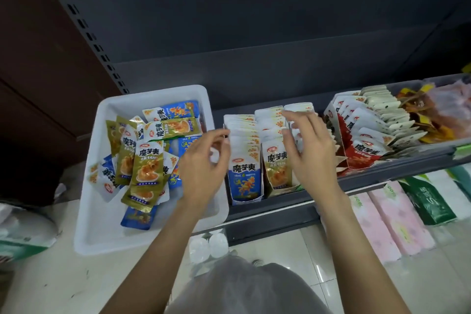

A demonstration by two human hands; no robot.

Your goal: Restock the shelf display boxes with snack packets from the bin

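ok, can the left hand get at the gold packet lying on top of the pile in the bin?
Probably yes. The left hand hovers at the white bin's right edge, and the gold packet lies face-up on top of the pile with nothing over it. Whether that hand already pinches something small is unclear.

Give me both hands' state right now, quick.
Left hand: fingers curled beside the blue-fronted cardboard display box; whether it holds anything cannot be told.
Right hand: open, fingers spread over the gold-fronted display box's packets.
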